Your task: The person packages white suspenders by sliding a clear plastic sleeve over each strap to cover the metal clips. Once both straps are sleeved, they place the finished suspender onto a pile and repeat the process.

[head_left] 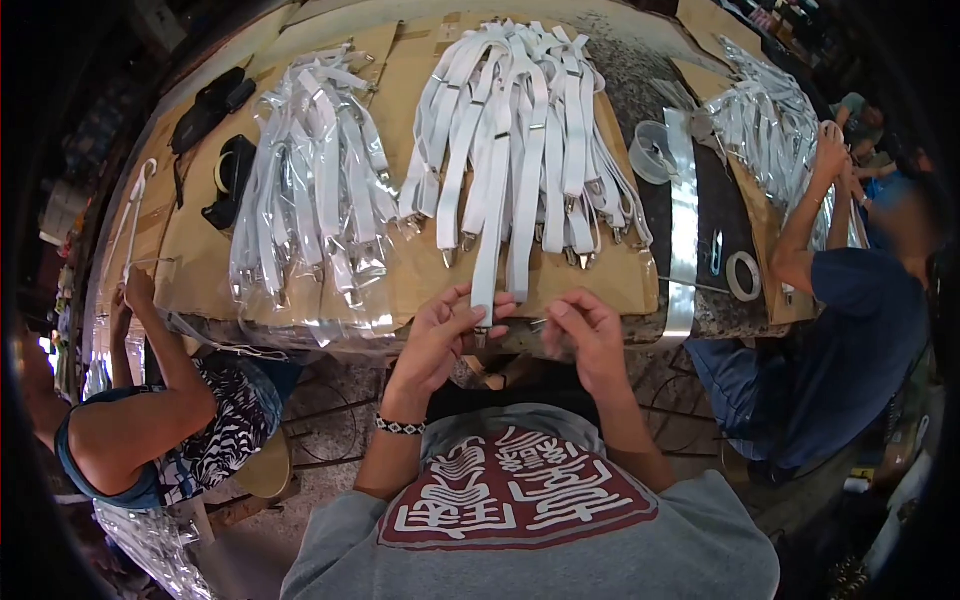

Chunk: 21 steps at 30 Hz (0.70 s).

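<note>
My left hand (436,340) is closed on the lower end of a white elastic suspender strap (487,265), just past the table's front edge. A metal clip hangs at that end, below my fingers. My right hand (592,338) is pinched a little to the right, apart from the strap. Something thin and pale shows at its fingertips, too small and blurred to name. The held strap runs up into a large pile of white suspenders (540,130) with metal clips, spread on the cardboard.
Plastic-wrapped suspenders (318,170) lie left, near a black tape dispenser (230,180) and a black pouch (212,108). At right are a clear plastic tub (652,150), a white tape roll (743,276) and another wrapped pile (765,110). One person (150,430) sits left, another (850,320) right.
</note>
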Available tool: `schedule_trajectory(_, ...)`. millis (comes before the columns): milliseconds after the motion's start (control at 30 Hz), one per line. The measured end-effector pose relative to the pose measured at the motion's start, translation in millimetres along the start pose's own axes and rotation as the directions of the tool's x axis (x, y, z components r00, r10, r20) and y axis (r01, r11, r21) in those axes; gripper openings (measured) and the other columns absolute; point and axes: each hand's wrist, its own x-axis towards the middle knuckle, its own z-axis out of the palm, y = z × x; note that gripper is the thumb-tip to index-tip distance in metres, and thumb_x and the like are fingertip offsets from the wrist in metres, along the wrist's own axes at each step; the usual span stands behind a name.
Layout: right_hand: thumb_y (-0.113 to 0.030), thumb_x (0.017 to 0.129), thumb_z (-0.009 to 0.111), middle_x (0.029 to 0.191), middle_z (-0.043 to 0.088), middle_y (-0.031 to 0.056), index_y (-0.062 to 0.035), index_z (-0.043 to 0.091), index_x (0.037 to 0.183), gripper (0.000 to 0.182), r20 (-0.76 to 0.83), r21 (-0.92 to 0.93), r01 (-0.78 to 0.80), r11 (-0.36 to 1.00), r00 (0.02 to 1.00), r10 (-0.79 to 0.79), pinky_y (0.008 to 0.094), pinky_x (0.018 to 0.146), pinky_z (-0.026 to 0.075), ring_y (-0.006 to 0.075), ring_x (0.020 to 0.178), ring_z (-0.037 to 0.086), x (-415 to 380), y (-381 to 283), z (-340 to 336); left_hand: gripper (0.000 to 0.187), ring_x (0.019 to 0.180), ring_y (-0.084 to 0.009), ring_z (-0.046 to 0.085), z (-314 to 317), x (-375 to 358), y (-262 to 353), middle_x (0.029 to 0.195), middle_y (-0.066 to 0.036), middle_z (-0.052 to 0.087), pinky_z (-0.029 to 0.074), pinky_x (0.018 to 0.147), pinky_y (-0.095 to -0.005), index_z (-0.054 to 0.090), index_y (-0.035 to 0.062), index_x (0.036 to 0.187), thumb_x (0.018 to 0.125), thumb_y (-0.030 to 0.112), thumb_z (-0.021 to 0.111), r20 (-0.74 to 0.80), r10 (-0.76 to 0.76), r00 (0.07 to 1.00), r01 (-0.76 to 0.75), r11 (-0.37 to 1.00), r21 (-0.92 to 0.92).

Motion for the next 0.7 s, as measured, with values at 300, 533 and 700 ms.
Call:
schedule_trajectory(300,-0.015,0.099,0.066,0.077,0.069,0.0065,-0.0020,0.061,0.101,0.014,0.221,-0.117,0.022,0.993,0.975,0.004,0.0208,0.057,0.047,0.0069,0.061,0.059,-6,-7,34,0.028,0.117,-0.0314,0.066,4,4,28,0.126,-0.027,0.064,0.060,0.092,-0.0353,0.049,-0.0038,0.128,0.101,0.006,0.054,-0.011,0.112,0.994,-0.112,0.993,-0.047)
schedule_trajectory(533,-0.014,0.097,0.070,0.077,0.065,0.0019,-0.0015,0.064,0.100,0.014,0.187,-0.157,0.051,0.986,0.982,-0.021,0.0209,0.057,0.043,0.0049,0.061,0.053,-5,-14,47,0.033,0.117,-0.0332,0.066,11,4,41,0.126,-0.029,0.063,0.059,0.094,-0.0377,0.046,-0.0051,0.131,0.101,0.005,0.052,0.022,0.152,0.988,-0.151,0.988,-0.041)
schedule_trajectory(700,-0.020,0.099,0.068,0.071,0.058,-0.0026,-0.0014,0.064,0.094,0.020,0.192,-0.234,0.034,0.972,0.981,0.012,0.0208,0.055,0.038,0.0034,0.059,0.048,-9,-14,48,0.033,0.114,-0.0323,0.067,11,8,44,0.123,-0.028,0.065,0.060,0.093,-0.0371,0.046,-0.0060,0.131,0.100,0.004,0.053,0.031,0.163,0.986,-0.162,0.986,-0.033)
